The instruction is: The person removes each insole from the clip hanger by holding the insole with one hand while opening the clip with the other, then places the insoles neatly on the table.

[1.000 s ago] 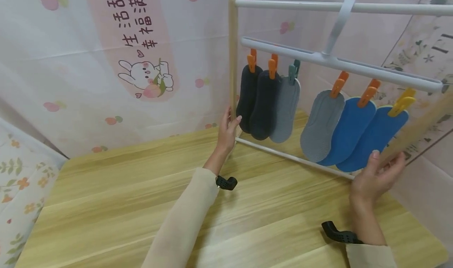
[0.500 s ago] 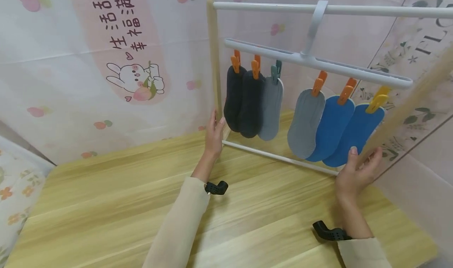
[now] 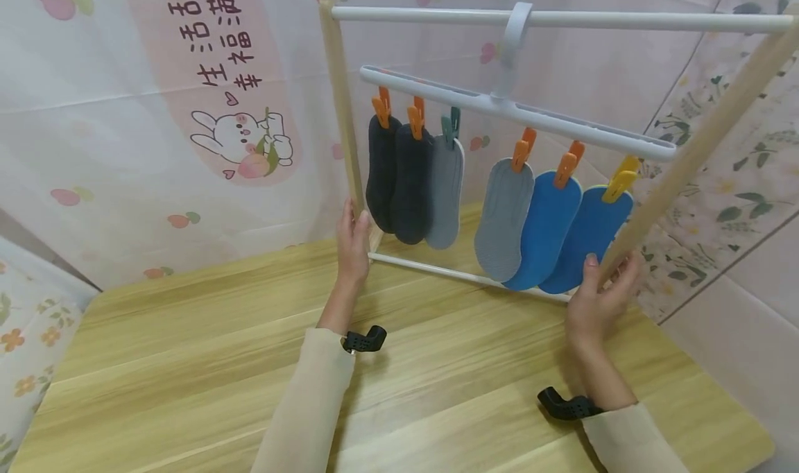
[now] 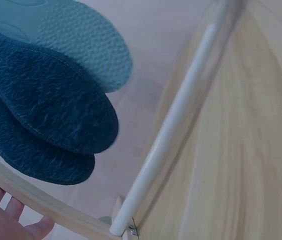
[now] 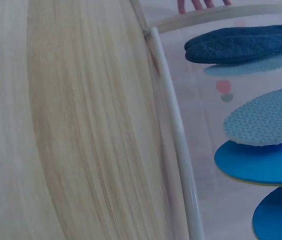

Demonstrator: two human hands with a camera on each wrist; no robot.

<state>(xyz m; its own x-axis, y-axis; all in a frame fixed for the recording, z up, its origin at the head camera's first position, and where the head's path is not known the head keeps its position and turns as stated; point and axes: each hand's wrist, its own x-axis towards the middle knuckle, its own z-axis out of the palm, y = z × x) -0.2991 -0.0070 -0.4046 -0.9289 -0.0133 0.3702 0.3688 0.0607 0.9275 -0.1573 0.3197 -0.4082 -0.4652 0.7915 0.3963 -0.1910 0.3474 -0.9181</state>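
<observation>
A small garment rack (image 3: 343, 98) with pale wooden posts and white rods stands on the wooden table. My left hand (image 3: 354, 247) grips its left post low down, thumb on the near side. At the lower right post (image 3: 662, 195), my right hand (image 3: 598, 310) holds on, thumb in front and fingers behind. From the top rod (image 3: 587, 19) hangs a white hanger (image 3: 524, 111). Clothespins (image 3: 565, 166) in orange, green and yellow hold shoe insoles on it: two black insoles (image 3: 412, 182), two grey insoles (image 3: 504, 220) and two blue insoles (image 3: 546, 230). The right hand is out of its wrist view.
The wood-grain table (image 3: 206, 362) spreads to the left and in front of the rack. Behind it hangs a fruit-print cloth (image 3: 125, 154) with a rabbit drawing. A flowered cloth (image 3: 736, 202) covers the right side. Black wrist mounts (image 3: 365, 339) sit on both wrists.
The rack has shifted left across the table with the hanger and insoles on it. Both hands have moved left with it, keeping hold of the posts.
</observation>
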